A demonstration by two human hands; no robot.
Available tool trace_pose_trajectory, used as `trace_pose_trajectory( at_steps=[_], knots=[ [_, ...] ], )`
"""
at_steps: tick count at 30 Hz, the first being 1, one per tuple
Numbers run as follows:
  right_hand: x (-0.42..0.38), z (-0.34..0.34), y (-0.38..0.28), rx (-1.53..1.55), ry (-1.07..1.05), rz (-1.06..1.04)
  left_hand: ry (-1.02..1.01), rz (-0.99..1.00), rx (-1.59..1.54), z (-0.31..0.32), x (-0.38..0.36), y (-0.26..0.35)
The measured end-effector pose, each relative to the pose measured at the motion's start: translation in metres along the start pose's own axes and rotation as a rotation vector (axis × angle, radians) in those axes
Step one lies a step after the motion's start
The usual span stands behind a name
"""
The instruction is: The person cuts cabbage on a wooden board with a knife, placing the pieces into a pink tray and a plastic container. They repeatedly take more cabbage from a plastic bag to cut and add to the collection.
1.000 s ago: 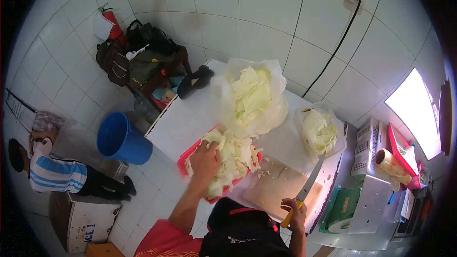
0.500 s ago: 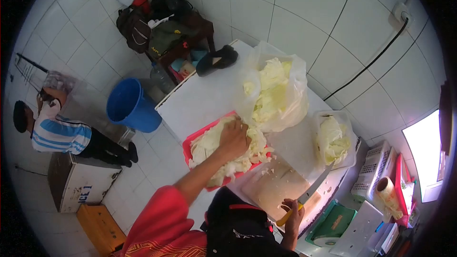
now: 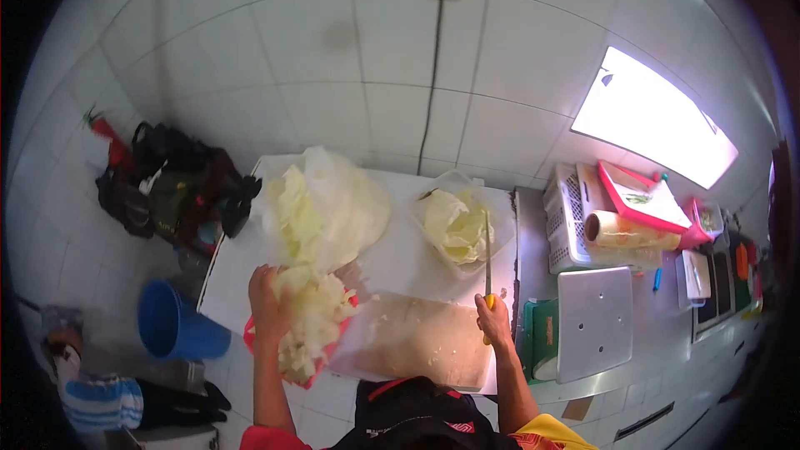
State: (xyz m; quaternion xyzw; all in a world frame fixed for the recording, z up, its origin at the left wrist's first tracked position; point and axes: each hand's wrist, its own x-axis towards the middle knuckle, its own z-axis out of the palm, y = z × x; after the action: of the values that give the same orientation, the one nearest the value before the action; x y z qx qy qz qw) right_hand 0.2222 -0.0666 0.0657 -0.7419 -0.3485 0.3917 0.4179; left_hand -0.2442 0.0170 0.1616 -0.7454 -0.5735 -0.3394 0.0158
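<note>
My left hand point(image 3: 268, 304) is at the left edge of a red tray point(image 3: 319, 364) heaped with cut cabbage point(image 3: 310, 325), its fingers against pale cabbage pieces. In my right hand point(image 3: 493, 319) is the yellow handle of a knife point(image 3: 488, 254), its blade pointing away from me. Beyond the tray stands a clear plastic bag point(image 3: 346, 208) with cabbage leaves inside. A clear container point(image 3: 454, 260) holding more leaves lies just left of the blade. Small scraps dot the cutting board point(image 3: 425, 342).
On the left are a blue bin point(image 3: 171, 321), piled bags point(image 3: 171, 200) and a person in a striped shirt point(image 3: 100, 404). To the right sit a green scale point(image 3: 543, 337), a metal plate point(image 3: 593, 325), a white basket point(image 3: 567, 217) and a plastic wrap roll point(image 3: 629, 231).
The head view has turned to the right. My left hand has shifted to the tray's left side, and cabbage there is lifted or heaped beside it. The knife now points straight away from me.
</note>
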Motion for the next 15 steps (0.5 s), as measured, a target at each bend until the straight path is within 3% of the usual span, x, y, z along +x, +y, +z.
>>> trace_pose_trajectory(
  at_steps=[2, 5, 7, 9, 11, 15],
  knots=[
    [0.01, -0.001, 0.041, -0.067, 0.038, -0.092, 0.109, 0.045, -0.113, 0.002, 0.015, 0.02],
    [-0.013, -0.004, 0.068, -0.038, 0.008, -0.057, 0.172, 0.182, -0.306, 0.035, 0.032, 0.095],
    [-0.033, 0.001, 0.102, -0.006, 0.0, -0.069, 0.084, 0.276, -0.361, 0.082, 0.049, 0.135],
    [-0.053, 0.005, 0.131, 0.007, -0.015, -0.032, -0.127, 0.166, -0.362, 0.131, 0.073, 0.174],
    [-0.074, 0.008, 0.149, 0.062, -0.039, -0.028, -0.517, 0.025, -0.3, 0.184, 0.113, 0.199],
    [-0.098, -0.005, 0.147, 0.127, -0.116, 0.178, -0.486, 0.013, 0.054, 0.292, 0.164, 0.247]
  ],
)
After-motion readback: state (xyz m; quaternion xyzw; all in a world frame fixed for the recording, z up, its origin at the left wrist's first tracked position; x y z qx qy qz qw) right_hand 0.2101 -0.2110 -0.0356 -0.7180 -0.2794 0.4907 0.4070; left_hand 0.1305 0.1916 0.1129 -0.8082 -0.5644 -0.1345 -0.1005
